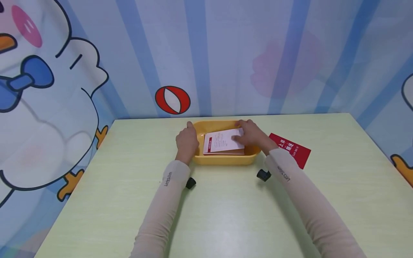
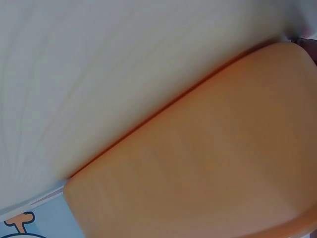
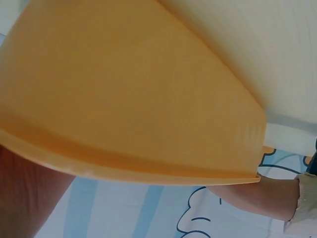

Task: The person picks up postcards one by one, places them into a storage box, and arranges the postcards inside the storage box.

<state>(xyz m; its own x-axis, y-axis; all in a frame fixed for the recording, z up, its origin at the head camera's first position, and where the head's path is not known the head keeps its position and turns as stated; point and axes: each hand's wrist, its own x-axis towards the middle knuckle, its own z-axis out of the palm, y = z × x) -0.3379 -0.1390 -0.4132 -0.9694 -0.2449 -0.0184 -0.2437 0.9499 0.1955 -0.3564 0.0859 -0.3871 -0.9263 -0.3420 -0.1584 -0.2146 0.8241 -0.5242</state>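
A yellow plastic basin point(image 1: 222, 161) stands near the table's back edge. At its left end my left hand point(image 1: 188, 140) grips the rim, thumb upward. White printed cards point(image 1: 222, 141) with a red strip lie in the basin, slightly fanned over each other. My right hand point(image 1: 253, 134) reaches over the basin's right end and holds the top card by its right side, thumb on its face. The outer wall of the basin point(image 2: 198, 163) fills much of the left wrist view. In the right wrist view the basin wall point(image 3: 133, 94) hides the cards, with the left hand's wrist beyond it.
A red card point(image 1: 298, 152) with white lettering lies on the table point(image 1: 222, 215) right of the basin, partly under the right forearm. Small black wrist devices point(image 1: 264, 175) show below both wrists. A striped blue cartoon backdrop point(image 1: 222, 64) rises behind the table.
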